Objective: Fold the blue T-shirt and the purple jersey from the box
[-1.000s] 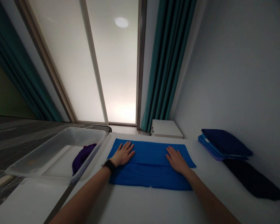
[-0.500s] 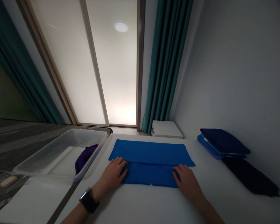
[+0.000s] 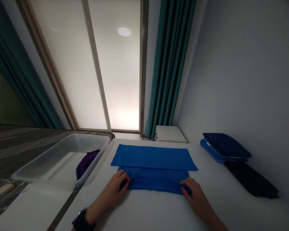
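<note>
On wht tbl [image 3: 146, 211], blue cloth [image 3: 154, 157], L hand [image 3: 117, 186] pinching nr L corner, R hand [image 3: 194, 194] pinching R corner

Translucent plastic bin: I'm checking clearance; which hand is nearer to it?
Left. The left hand is right of the bin, at the left end of the folded blue cloth; the right hand is farther, at its right end.

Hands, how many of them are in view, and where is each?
2: the left hand at the near left corner of the blue cloth, the right hand at its near right corner. No others show.
</note>
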`<state>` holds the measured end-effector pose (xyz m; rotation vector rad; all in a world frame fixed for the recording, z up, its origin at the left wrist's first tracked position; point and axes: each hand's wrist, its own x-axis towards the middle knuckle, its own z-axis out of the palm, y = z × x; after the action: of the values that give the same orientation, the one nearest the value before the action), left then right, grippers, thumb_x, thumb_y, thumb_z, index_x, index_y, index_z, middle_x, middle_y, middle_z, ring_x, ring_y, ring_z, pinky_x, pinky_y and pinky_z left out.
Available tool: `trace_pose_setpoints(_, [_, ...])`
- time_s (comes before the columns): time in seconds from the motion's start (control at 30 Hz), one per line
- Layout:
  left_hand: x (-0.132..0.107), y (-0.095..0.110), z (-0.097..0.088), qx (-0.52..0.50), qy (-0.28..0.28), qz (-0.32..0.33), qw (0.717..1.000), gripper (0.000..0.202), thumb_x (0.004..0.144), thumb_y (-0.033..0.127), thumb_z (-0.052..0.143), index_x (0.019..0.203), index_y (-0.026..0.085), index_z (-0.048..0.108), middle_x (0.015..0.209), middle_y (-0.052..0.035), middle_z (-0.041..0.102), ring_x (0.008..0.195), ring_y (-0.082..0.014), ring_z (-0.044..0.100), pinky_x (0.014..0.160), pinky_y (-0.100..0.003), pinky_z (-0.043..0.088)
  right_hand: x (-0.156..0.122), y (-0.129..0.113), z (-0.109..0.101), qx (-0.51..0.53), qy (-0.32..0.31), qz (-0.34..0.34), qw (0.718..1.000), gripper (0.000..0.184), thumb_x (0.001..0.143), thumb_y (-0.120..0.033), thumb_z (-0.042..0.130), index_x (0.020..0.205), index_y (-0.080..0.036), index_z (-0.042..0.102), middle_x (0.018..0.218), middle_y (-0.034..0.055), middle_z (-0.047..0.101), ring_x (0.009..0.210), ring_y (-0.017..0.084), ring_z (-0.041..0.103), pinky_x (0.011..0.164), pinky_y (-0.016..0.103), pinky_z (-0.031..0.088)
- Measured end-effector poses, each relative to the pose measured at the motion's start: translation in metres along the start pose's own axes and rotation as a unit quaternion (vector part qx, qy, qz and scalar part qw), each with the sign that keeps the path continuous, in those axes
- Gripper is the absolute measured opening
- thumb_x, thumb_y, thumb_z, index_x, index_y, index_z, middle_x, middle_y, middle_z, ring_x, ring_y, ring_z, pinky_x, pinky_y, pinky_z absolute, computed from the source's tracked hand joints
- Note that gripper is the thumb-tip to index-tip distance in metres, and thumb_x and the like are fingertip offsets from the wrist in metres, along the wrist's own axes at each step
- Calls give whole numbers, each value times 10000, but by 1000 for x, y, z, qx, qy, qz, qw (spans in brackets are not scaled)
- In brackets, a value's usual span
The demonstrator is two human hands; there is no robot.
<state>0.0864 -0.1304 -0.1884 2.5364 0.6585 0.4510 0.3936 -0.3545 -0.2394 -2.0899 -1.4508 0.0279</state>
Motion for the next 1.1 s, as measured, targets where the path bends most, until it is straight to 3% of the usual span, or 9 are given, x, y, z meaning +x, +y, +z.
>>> trace_pose_setpoints(0.23, [-45, 19, 2, -9, 14, 34, 999, 162, 904, 182, 439, 905, 243, 589, 1242, -84, 589, 1082, -220, 609, 931, -347, 517, -37, -10, -13, 20, 5, -48, 999, 143, 876, -315, 503, 882, -270, 639, 1127, 102, 635, 1090, 265, 592, 943, 431, 496])
trace_pose_setpoints(0.4, [-61, 19, 4, 8, 9, 60, 998, 190, 940, 201, 410, 890, 249, 587, 1059, -67, 672, 1006, -211, 633, 878, -330, 539, -54, -8, -18, 31, -18, -71, 997, 141, 818, -220, 460, 817, -266, 594, 1067, 92, 660, 1045, 260, 617, 902, 426, 519])
trace_pose_setpoints(0.47, [-59, 15, 6, 25, 34, 58, 997, 220, 968, 235, 387, 981, 250, 606, 1076, -74, 680, 1011, -209, 640, 886, -328, 541, -54, -5, -17, 40, 0, -64, 997, 173, 841, -220, 423, 820, -260, 590, 986, 89, 676, 982, 251, 635, 864, 416, 532])
trace_pose_setpoints(0.53, [-53, 10, 11, 74, 58, 62, 994, 275, 975, 275, 404, 1169, 253, 597, 1217, -82, 651, 1111, -224, 617, 958, -352, 518, -51, -3, -14, 28, 15, -60, 998, 241, 885, -237, 385, 889, -256, 626, 976, 90, 688, 971, 246, 641, 868, 415, 531])
trace_pose_setpoints(0.67, [-35, 6, 27, 188, 68, 63, 978, 508, 973, 377, 442, 1463, 247, 404, 1471, -78, 481, 1319, -276, 481, 1107, -457, 399, -33, -14, -4, -66, -4, -35, 997, 405, 952, -362, 360, 1228, -224, 624, 1244, 112, 647, 1181, 275, 575, 1038, 475, 437])
trace_pose_setpoints(0.77, [-27, 5, 42, 224, 62, 50, 971, 617, 964, 489, 441, 1513, 232, 324, 1545, -96, 361, 1394, -313, 377, 1135, -503, 342, -20, -35, 6, -130, -48, 0, 990, 592, 959, -525, 349, 1438, -193, 458, 1490, 97, 448, 1373, 298, 396, 1140, 501, 321])
trace_pose_setpoints(0.87, [-27, 5, 53, 224, 49, 48, 972, 687, 942, 558, 454, 1529, 246, 281, 1558, -105, 321, 1404, -329, 355, 1124, -508, 349, -15, -53, 16, -134, -118, -4, 984, 666, 961, -585, 310, 1521, -225, 299, 1575, 32, 286, 1446, 278, 260, 1185, 505, 231])
trace_pose_setpoints(0.97, [-30, 6, 55, 222, 38, 50, 973, 760, 914, 607, 475, 1542, 265, 220, 1570, -109, 280, 1401, -342, 356, 1116, -519, 354, -17, -61, 20, -123, -167, -19, 978, 661, 960, -593, 312, 1534, -278, 226, 1584, -12, 234, 1458, 272, 224, 1197, 538, 167])
trace_pose_setpoints(1.1, [-33, 8, 50, 226, 22, 49, 973, 849, 870, 681, 485, 1549, 275, 176, 1580, -111, 242, 1397, -354, 359, 1111, -526, 355, -20, -61, 19, -120, -159, -23, 980, 679, 949, -609, 335, 1532, -286, 211, 1591, -8, 199, 1464, 286, 194, 1194, 553, 152])
